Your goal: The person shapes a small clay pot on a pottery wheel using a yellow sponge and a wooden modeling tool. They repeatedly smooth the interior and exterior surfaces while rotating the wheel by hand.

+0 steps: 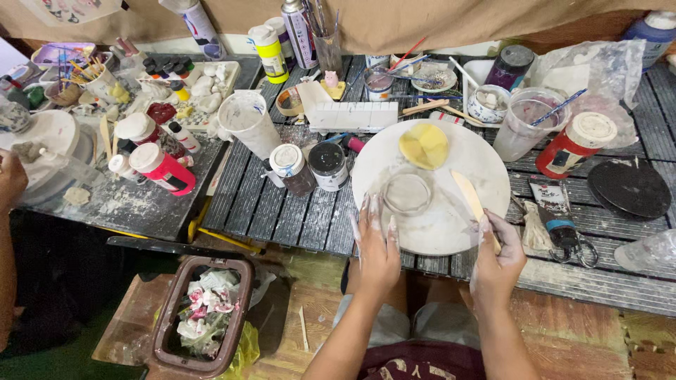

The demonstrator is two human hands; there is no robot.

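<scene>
The dark slatted tabletop [282, 211] carries a round white board [451, 225] that lies directly under both hands. The left hand [377, 246] rests on the board's near edge, fingers [370, 211] spread apart and smeared with white, just short of a pale clay disc [407, 193]. The right hand [496, 260] has its fingers clamped on a flat wooden stick [473, 200], which slants up across the board. Beyond the disc sits a yellow sponge [424, 146]. Right of the stick stands a red jar with a white lid [576, 144]; left of the fingers, two small jars [310, 167] and a red bottle [163, 169]. The jar labels are too small to make out. A bin of crumpled paper [204, 313] stands on the floor, and a second person's arm [8, 232] is cut off at the frame edge.
</scene>
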